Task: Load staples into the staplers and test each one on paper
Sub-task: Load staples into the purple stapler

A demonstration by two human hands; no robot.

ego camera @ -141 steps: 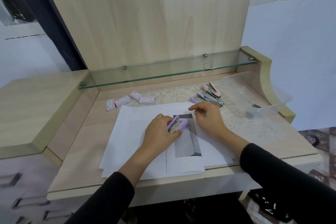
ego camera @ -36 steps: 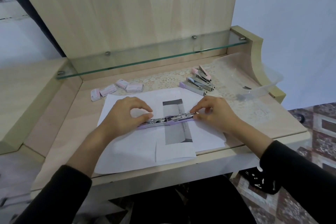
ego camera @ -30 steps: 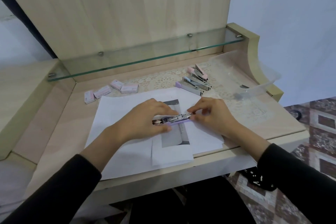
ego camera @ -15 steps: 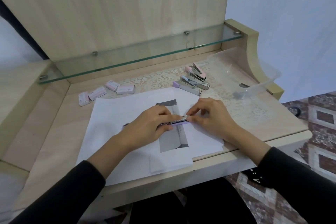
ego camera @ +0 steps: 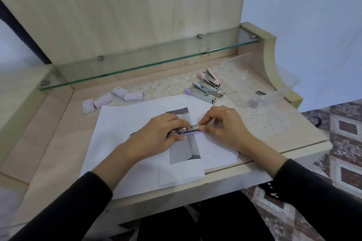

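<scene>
Lilac-and-metal stapler, opened flat on white paper sheets at mid tabletop; gripped under curled fingers of left hand, right end pinched by fingers of right hand.

Count: four small pink-white cardboard staple boxes; three pastel metal staplers grouped; one opened lilac stapler; one clear plastic tub.

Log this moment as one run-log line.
purple stapler: lies open on paper | left hand: grips its middle | right hand: pinches its right end | other staplers: lying beyond paper
</scene>
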